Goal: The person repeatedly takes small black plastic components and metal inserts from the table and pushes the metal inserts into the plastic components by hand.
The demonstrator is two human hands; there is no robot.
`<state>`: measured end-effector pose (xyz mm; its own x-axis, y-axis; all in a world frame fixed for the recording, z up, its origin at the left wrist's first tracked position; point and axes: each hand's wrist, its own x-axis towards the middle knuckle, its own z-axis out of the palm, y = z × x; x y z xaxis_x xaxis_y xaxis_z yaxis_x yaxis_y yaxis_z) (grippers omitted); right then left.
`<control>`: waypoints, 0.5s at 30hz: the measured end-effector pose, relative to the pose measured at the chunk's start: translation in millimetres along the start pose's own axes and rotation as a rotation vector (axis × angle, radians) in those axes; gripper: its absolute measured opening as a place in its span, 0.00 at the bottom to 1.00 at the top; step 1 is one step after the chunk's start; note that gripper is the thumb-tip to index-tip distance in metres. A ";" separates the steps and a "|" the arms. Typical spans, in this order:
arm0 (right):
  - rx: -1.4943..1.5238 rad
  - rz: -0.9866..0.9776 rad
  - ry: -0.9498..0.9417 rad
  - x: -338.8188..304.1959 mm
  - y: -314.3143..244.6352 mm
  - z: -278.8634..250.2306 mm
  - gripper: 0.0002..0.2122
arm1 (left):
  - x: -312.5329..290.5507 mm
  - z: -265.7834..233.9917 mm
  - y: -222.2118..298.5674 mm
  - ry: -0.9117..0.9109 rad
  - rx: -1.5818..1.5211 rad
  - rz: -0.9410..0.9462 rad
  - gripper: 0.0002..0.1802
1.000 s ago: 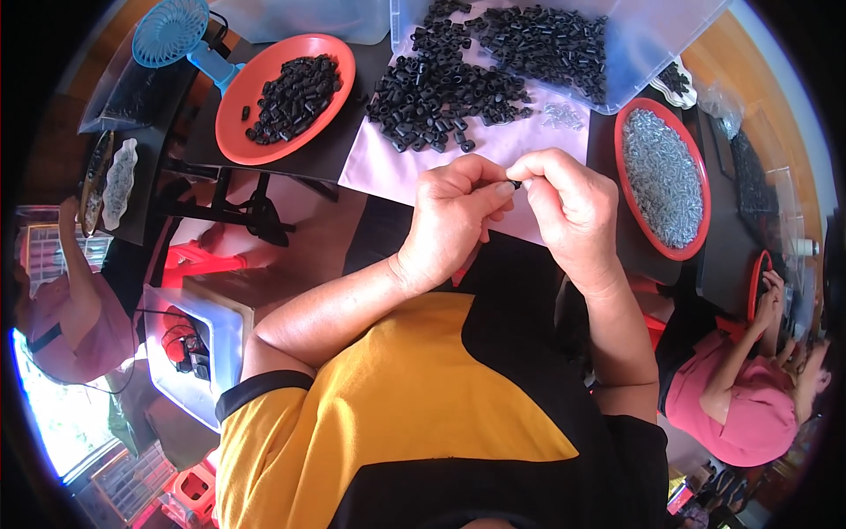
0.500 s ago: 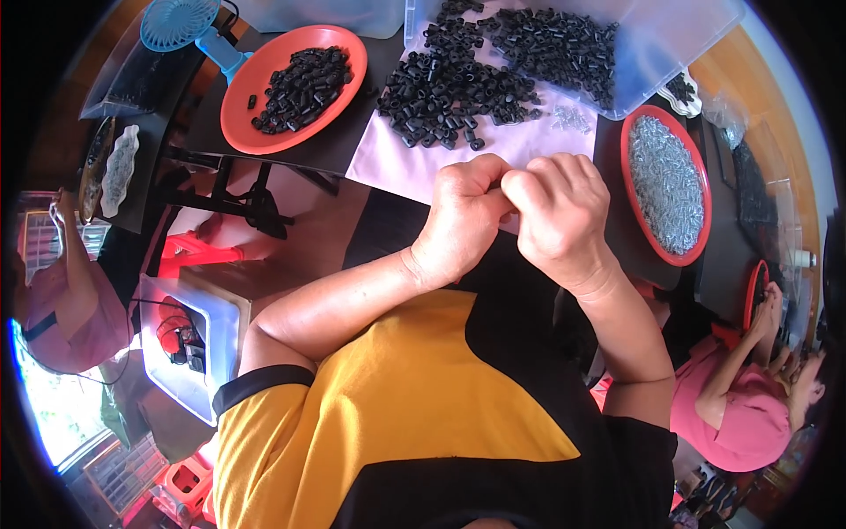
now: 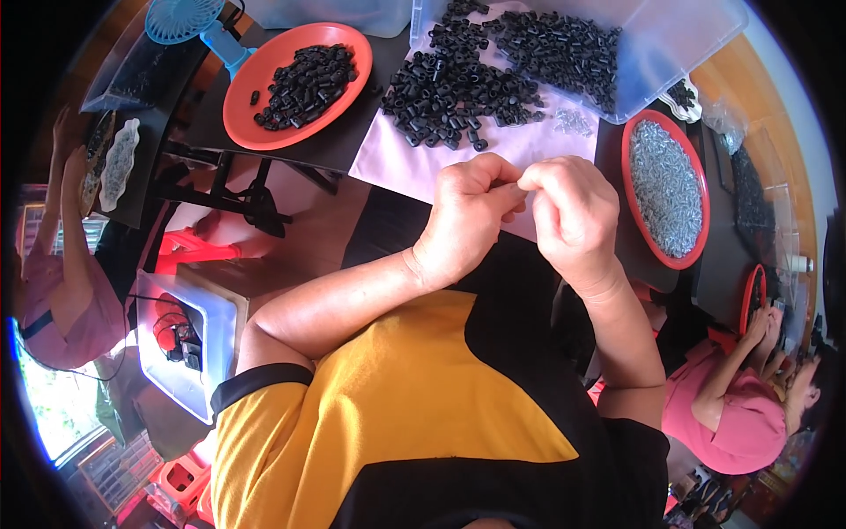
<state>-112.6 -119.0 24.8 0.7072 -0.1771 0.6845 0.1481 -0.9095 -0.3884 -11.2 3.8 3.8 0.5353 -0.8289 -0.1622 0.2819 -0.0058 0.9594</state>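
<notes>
My left hand [image 3: 467, 216] and my right hand [image 3: 575, 212] meet at the fingertips, above the near edge of a pink cloth [image 3: 392, 163]. Both are closed in a pinch, and whatever they hold is hidden by the fingers. Just beyond them lies a loose heap of small black plastic parts [image 3: 458, 97] on the cloth. A small scatter of clear or silvery pieces [image 3: 573, 122] lies to the right of that heap. To the right of my right hand, a red oval tray [image 3: 627, 167] holds many small shiny metal pieces [image 3: 665, 189].
At the upper left, an orange-red plate [image 3: 240, 110] holds more black parts beside a blue fan [image 3: 185, 19]. A clear plastic bin [image 3: 670, 53] lies tipped at the back. Co-workers sit at left [image 3: 75, 291] and right [image 3: 731, 406]. A translucent tub [image 3: 181, 388] stands low on the left.
My right hand has turned slightly and its fingers have loosened from a tight fist into a fingertip pinch. The left hand barely moved. The left co-worker's arms have reached toward their table.
</notes>
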 end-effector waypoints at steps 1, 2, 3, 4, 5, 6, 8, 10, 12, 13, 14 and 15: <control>-0.053 -0.054 -0.034 0.4 0.2 -1.1 0.12 | -0.4 1.8 0.3 0.004 0.027 0.021 0.05; -0.106 -0.107 -0.067 0.5 0.7 -1.6 0.12 | -0.5 2.6 0.3 0.008 0.055 0.041 0.04; -0.106 -0.107 -0.068 0.9 1.6 -1.6 0.12 | -0.2 1.7 0.2 0.009 0.055 0.042 0.04; -0.080 -0.112 -0.064 1.6 2.9 -1.4 0.12 | 0.2 0.0 -0.1 -0.010 0.060 0.043 0.04; -0.053 -0.117 -0.060 1.8 3.5 -1.1 0.12 | 0.2 -1.3 -0.3 -0.028 0.066 0.043 0.04; -0.052 -0.117 -0.060 1.7 3.6 -0.7 0.12 | 0.5 -1.6 0.2 -0.027 0.066 0.043 0.04; -0.072 -0.127 -0.067 0.9 3.0 -0.1 0.12 | 0.5 -1.3 2.2 -0.012 0.091 0.028 0.04; -0.213 -0.136 -0.042 -3.8 -7.8 7.6 0.11 | -2.5 0.5 -1.2 0.018 0.060 0.064 0.03; -0.296 -0.195 0.108 -13.4 -6.0 24.4 0.11 | -0.1 1.9 -8.6 0.061 0.068 0.245 0.03; -0.298 -0.200 0.112 -14.0 -4.2 24.5 0.11 | 1.2 1.5 -10.1 0.060 0.069 0.252 0.03; -0.312 -0.200 0.133 -15.7 -3.6 25.0 0.11 | -0.1 1.0 -4.3 0.039 0.047 0.182 0.02; -0.327 -0.201 0.155 -16.4 -3.8 24.8 0.11 | -1.3 0.0 -0.2 0.017 0.025 0.114 0.02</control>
<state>-107.6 -103.4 -0.3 0.5702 -0.0154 0.8213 0.0275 -0.9989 -0.0378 -12.0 4.9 3.8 0.5765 -0.8152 -0.0558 0.1986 0.0736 0.9773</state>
